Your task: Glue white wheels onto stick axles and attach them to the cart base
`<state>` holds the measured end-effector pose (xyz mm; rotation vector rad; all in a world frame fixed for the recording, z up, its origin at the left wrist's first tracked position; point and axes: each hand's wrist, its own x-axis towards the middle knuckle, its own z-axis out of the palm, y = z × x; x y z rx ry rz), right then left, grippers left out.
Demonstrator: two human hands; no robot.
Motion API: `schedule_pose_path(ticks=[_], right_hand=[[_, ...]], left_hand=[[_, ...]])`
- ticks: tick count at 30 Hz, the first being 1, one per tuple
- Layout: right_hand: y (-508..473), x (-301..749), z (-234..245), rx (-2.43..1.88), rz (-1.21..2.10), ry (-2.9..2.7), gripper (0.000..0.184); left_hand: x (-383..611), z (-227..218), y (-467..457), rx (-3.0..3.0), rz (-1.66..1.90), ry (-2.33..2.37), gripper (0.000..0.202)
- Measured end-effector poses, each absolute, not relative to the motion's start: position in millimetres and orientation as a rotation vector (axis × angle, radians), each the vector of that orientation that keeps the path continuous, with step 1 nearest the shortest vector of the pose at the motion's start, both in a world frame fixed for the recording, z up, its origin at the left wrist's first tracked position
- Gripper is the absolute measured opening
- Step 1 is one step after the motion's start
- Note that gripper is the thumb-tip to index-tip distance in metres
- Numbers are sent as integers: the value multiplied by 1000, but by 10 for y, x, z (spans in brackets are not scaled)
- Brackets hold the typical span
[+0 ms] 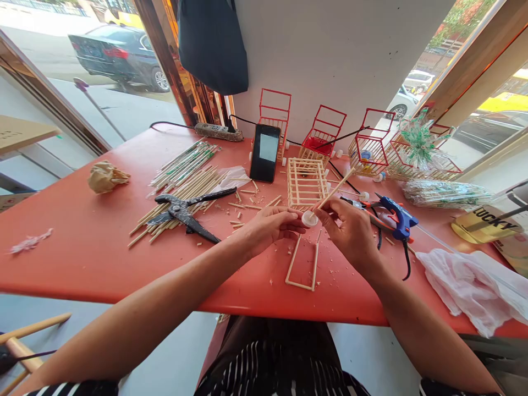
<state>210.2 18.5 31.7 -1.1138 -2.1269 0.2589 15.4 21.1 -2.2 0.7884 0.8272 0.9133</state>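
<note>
My left hand is closed on the edge of a small white bottle cap. Pinched in my right hand is a thin wooden stick, slanting up to the right, its lower end at the cap. Just behind the hands stands a small frame of glued sticks. Below them, a U-shaped stick piece lies flat on the red table. To the left, black-handled cutters rest on a pile of loose sticks.
A phone stands upright behind the stick scraps. Several red-trimmed miniature carts line the back. At right are a blue glue gun, a white cloth and a cup of yellow liquid. Crumpled brown paper lies at left.
</note>
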Motion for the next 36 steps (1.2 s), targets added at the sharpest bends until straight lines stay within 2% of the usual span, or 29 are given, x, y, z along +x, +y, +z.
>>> schedule_pose_path(ticks=[4,7,18,36], right_hand=[[186,2094,294,-1093,246,-2141,16],[191,2091,277,-1081,242,-2156,16],[183,2081,271,-1070,284,-2176,16],[176,2076,262,-1043,308,-2190,16]], left_hand=[[141,-36,190,872,910,762,46],[130,-27,175,951,916,784,53],[121,10,159,1037,906,872,40],[126,-11,162,1078,945,876,39]])
